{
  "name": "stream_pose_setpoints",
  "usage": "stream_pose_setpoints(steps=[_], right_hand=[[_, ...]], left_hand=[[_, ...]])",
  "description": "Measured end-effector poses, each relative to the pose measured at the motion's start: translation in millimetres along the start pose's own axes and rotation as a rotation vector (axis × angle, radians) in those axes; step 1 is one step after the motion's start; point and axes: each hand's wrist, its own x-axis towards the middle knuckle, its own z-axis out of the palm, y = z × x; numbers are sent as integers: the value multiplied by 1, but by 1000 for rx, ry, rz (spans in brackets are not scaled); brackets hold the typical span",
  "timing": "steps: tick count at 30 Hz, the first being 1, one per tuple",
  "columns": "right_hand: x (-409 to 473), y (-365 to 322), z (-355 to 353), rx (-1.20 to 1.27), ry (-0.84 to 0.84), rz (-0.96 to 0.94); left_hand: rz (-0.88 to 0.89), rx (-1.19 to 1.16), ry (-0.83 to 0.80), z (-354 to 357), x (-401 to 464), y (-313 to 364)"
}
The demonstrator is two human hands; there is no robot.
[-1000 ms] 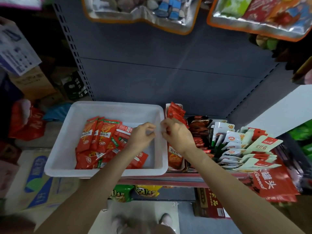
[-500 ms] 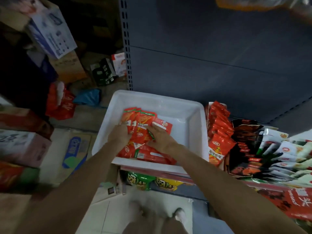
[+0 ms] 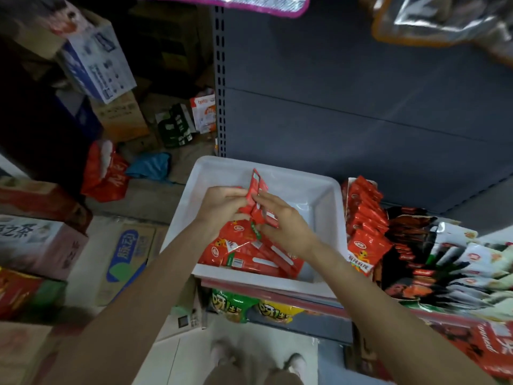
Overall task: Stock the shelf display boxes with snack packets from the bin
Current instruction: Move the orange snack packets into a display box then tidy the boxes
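Note:
A white plastic bin (image 3: pixel 319 190) sits on the shelf's left end and holds a heap of red snack packets (image 3: pixel 249 254). Above the heap, my left hand (image 3: pixel 222 209) grips a small stack of red packets (image 3: pixel 256 187) held upright. My right hand (image 3: pixel 283 223) pinches the same stack from the right side. To the right of the bin stands a display box (image 3: pixel 363 218) filled with upright rows of matching red packets. Further right are display boxes of dark packets (image 3: pixel 408 234) and white packets (image 3: pixel 472 262).
The grey shelf back panel (image 3: pixel 361 107) rises behind the bin. Cardboard cartons (image 3: pixel 44 245) and a red bag (image 3: pixel 105 173) crowd the floor at left. Green and yellow snack bags (image 3: pixel 249 307) lie on the lower shelf. My feet (image 3: pixel 258 359) stand on pale tiles.
Both hands went down into the bin's heap, gathered red packets, and have now lifted a small stack above it. The camera view shifted leftward.

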Motion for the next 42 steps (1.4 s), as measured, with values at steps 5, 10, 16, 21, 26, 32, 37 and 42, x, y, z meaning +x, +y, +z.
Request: stream_pose_setpoints(steps=[5, 10, 16, 21, 26, 32, 37, 42], right_hand=[[-29, 7, -38, 47, 198, 23], [-67, 33, -88, 67, 569, 171], [-107, 58, -136, 45, 726, 222], [-122, 72, -146, -108, 684, 286], [-124, 86, -129, -228, 479, 304], [-122, 92, -101, -410, 220, 310], [-120, 92, -95, -447, 179, 307], [-101, 75, -92, -308, 277, 252]], left_hand=[[12, -182, -154, 45, -4, 5], [90, 51, -212, 105, -2, 6], [205, 412, -377, 162, 1, -9], [154, 516, -409, 187, -4, -22], [179, 673, -362, 192, -3, -30], [182, 659, -327, 195, -3, -32], [157, 593, -350, 184, -5, -37], [179, 542, -289, 152, -2, -43]])
